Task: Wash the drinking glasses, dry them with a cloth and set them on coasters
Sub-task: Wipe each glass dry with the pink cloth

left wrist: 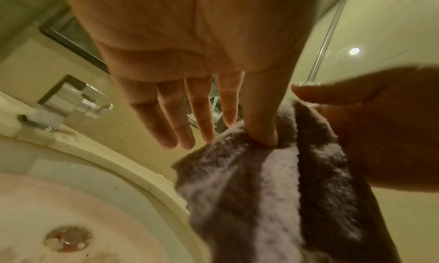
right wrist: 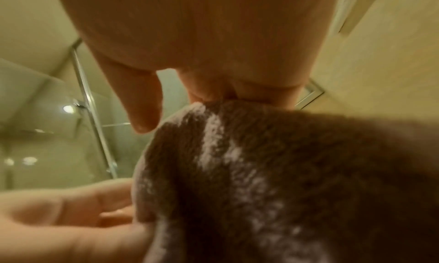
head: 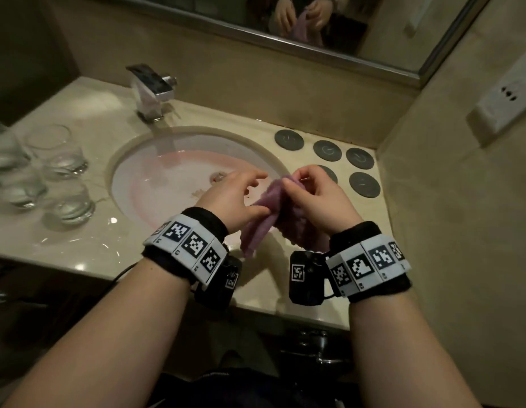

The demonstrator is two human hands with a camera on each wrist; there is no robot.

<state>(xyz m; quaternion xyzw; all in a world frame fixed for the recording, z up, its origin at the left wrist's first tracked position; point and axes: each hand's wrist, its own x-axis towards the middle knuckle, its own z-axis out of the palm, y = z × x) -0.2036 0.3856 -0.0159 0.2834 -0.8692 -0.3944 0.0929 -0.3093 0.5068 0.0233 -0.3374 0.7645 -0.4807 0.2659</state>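
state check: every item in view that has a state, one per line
left hand: pinches cloth, other fingers straight
right hand: pinches cloth
cloth: held above sink, hanging bunched
glasses: upright, left of sink
coasters: bare, right of sink
faucet: no water running

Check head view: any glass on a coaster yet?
No: the coasters by the sink sit bare, and the glasses stand on the counter across it.
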